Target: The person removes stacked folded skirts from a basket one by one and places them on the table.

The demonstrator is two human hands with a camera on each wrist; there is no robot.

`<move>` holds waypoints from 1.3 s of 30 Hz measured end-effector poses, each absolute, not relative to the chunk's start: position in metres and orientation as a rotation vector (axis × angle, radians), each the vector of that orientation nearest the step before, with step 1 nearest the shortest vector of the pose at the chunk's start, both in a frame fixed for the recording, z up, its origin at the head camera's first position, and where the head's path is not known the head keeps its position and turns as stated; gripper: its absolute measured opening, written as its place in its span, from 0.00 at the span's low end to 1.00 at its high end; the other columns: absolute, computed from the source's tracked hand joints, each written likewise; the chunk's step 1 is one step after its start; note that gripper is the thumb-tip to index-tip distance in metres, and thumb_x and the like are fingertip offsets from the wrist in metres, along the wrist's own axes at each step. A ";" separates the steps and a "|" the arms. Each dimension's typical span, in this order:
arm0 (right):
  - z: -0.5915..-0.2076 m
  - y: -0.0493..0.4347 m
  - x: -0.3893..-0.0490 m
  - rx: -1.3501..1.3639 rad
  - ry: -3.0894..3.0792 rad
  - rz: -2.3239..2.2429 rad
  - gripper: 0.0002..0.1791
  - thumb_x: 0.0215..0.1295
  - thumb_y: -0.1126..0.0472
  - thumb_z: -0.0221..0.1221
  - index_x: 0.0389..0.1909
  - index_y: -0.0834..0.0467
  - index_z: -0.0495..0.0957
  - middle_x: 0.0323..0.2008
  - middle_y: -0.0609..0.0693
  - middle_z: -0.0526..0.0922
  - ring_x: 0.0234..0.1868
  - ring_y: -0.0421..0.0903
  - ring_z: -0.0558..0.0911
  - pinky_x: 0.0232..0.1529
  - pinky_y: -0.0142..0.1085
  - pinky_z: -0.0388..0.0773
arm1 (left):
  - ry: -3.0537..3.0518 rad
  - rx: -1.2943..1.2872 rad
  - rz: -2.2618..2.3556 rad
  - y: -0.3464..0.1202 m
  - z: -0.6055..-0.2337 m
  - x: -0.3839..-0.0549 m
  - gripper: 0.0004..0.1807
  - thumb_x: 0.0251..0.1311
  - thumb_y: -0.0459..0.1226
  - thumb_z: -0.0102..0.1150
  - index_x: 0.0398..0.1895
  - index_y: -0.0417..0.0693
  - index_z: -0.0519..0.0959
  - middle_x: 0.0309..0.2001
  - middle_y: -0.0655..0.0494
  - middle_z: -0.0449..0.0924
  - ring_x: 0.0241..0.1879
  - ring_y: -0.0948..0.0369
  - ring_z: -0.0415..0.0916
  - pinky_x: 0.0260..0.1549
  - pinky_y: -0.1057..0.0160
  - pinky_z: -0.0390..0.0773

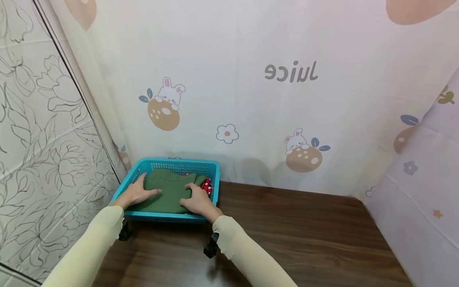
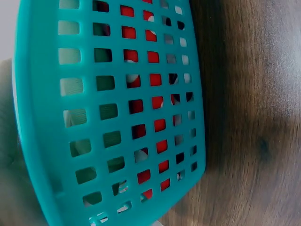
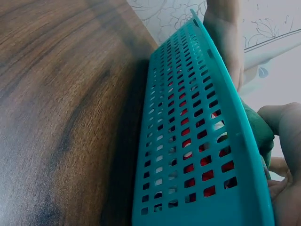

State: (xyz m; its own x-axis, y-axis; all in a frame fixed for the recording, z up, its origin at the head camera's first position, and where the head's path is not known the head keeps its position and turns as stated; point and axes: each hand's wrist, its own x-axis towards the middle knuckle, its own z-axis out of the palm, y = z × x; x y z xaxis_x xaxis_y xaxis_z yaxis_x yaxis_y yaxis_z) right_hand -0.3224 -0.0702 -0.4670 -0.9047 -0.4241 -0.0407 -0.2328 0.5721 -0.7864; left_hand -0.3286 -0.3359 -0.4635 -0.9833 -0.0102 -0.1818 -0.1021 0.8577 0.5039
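A folded green garment lies flat in a turquoise plastic basket, with a seam across its far end. My left hand rests at the garment's left side, thumb and fingers spread apart. At the right side, my right hand touches the cloth with bent fingers and a gap between thumb and fingertips. Red cloth with white dots shows beside and under the garment, and through the basket's holes. In the right wrist view, the right fingertips are partly hidden behind the basket rim.
The basket stands on a dark brown wooden table, at its back left. A white curtain printed with rabbits hangs behind. A floral panel stands close along the left side.
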 end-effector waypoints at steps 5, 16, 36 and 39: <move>-0.466 -0.070 -0.323 -0.507 2.549 -1.351 0.26 0.64 0.52 0.56 0.64 0.51 0.70 0.25 0.52 0.76 0.16 0.44 0.64 0.24 0.37 0.66 | 2.909 -0.050 0.794 -0.333 -0.464 -0.332 0.59 0.59 0.65 0.53 0.76 0.40 0.35 0.72 0.24 0.42 0.66 0.26 0.49 0.57 0.29 0.61; -0.456 -0.064 -0.329 -0.419 2.557 -1.510 0.17 0.67 0.56 0.55 0.56 0.51 0.78 0.26 0.58 0.79 0.13 0.45 0.59 0.19 0.36 0.63 | 2.782 0.072 0.863 -0.320 -0.460 -0.339 0.60 0.57 0.62 0.57 0.77 0.43 0.34 0.74 0.29 0.37 0.70 0.30 0.45 0.61 0.30 0.56; -0.460 -0.068 -0.334 -0.378 2.619 -1.209 0.38 0.61 0.57 0.64 0.71 0.55 0.62 0.66 0.57 0.70 0.60 0.55 0.75 0.46 0.46 0.79 | 2.682 0.185 1.091 -0.310 -0.463 -0.340 0.39 0.50 0.50 0.71 0.66 0.52 0.70 0.72 0.37 0.55 0.69 0.38 0.55 0.55 0.42 0.70; -0.459 -0.068 -0.333 -0.402 2.642 -1.194 0.38 0.60 0.58 0.65 0.71 0.56 0.62 0.67 0.55 0.69 0.64 0.55 0.72 0.49 0.47 0.79 | 2.686 0.169 1.098 -0.309 -0.465 -0.337 0.39 0.47 0.51 0.73 0.65 0.53 0.73 0.72 0.37 0.55 0.69 0.38 0.54 0.54 0.44 0.71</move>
State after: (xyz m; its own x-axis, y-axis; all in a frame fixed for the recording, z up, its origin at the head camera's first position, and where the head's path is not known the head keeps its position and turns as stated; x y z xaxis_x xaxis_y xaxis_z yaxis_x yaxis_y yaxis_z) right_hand -0.3327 -0.0684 -0.4588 -0.9399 -0.3318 -0.0811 -0.1583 0.6338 -0.7571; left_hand -0.3373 -0.3094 -0.4647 -0.9659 0.1938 -0.1718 0.0181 0.7121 0.7018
